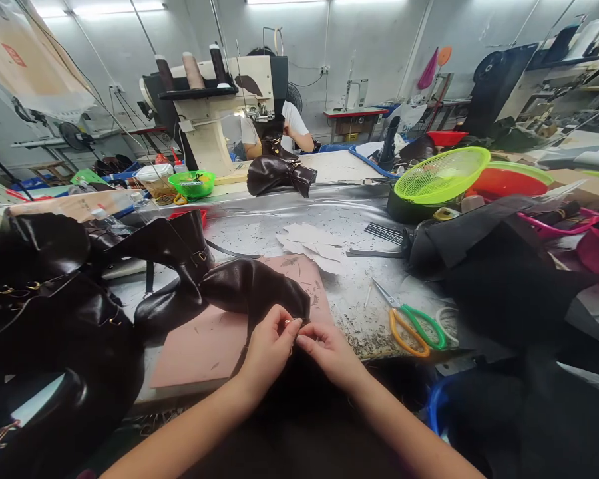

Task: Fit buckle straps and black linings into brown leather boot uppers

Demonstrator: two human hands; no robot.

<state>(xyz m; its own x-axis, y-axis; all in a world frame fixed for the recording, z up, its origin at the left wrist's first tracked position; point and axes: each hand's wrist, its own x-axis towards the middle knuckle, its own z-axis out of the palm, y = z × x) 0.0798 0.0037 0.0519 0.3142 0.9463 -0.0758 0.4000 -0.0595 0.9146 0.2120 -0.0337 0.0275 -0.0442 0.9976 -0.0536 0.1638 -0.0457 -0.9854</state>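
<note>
A glossy dark brown leather boot upper lies across a pink board at the table's front edge. My left hand pinches the near edge of this piece between thumb and fingers. Close beside it, my right hand is also closed in a pinch at the same spot. Something small and shiny shows between the fingertips, too small to name. Further boot uppers with straps and gold-coloured buckles are heaped to the left of my hands.
Scissors with orange and green handles lie to the right. White paper pieces and dark strips are behind the board. Black material is piled at right, near a green basket. Across the table, a person sits behind a sewing machine.
</note>
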